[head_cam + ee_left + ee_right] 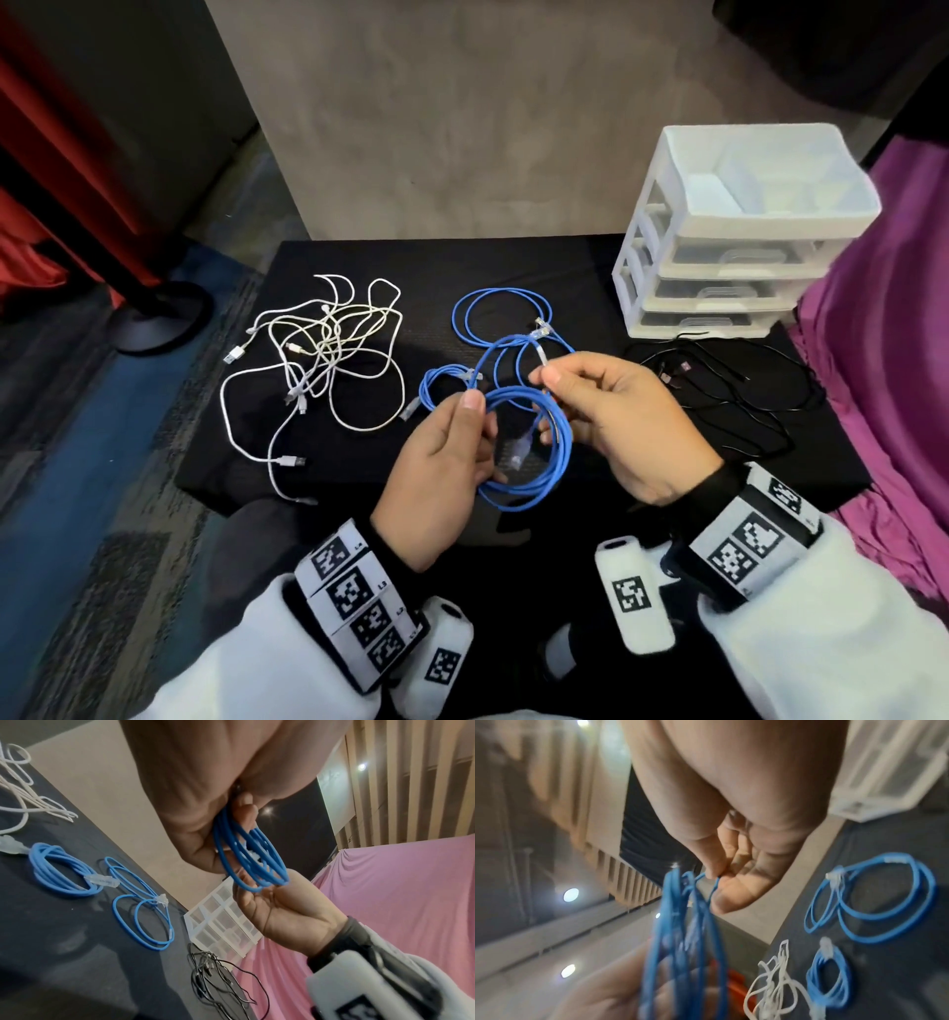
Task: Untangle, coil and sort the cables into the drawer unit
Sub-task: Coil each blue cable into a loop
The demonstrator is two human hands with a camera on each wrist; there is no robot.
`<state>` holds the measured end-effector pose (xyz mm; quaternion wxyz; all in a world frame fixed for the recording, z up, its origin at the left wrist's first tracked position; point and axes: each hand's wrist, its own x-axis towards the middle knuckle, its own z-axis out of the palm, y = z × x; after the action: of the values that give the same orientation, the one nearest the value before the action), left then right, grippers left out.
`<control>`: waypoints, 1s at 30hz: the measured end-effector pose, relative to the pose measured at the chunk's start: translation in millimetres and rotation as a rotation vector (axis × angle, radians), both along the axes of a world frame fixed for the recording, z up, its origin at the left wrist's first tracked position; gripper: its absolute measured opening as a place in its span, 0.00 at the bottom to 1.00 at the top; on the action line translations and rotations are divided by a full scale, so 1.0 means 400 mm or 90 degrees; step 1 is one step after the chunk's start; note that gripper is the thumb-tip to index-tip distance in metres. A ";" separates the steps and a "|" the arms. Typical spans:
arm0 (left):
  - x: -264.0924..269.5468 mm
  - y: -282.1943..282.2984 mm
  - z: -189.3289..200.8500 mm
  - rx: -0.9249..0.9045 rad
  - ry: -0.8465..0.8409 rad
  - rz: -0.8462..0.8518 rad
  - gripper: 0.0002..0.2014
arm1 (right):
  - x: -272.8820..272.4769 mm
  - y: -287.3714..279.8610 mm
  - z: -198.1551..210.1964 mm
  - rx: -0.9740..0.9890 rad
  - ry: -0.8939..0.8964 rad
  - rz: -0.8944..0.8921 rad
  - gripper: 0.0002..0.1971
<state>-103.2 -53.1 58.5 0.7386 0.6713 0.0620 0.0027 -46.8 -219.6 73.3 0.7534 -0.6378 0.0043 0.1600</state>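
Note:
A blue network cable wound into a coil (534, 462) hangs in the air over the black mat (359, 462). My left hand (480, 421) grips the coil's left side between thumb and fingers; the left wrist view shows the loops (246, 858) running through that grip. My right hand (547, 377) pinches the cable's free tail just below its clear plug (540, 334), and the pinch (718, 880) shows in the blurred right wrist view. The white drawer unit (739, 231) stands at the mat's back right, its drawers shut.
On the mat lie a small coiled blue cable (447, 385), a loose blue cable (493, 313), a white cable tangle (328, 349) to the left and black cables (719, 385) in front of the drawer unit. Purple cloth (883, 360) borders the right side.

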 end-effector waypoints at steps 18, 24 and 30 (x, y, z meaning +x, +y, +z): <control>0.043 0.039 -0.075 0.107 -0.004 0.095 0.20 | -0.074 0.031 -0.048 -0.110 0.053 0.127 0.10; 0.079 0.146 -0.049 0.256 -0.040 0.173 0.19 | -0.052 -0.037 -0.032 -0.153 -0.020 0.090 0.04; 0.063 0.102 -0.031 0.421 -0.159 0.176 0.19 | -0.093 0.072 -0.032 -0.191 -0.058 0.054 0.14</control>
<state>-78.1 -12.3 45.9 0.4766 0.8531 0.0573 0.2044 -84.1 -190.9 60.7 0.6419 -0.7491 -0.0331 0.1603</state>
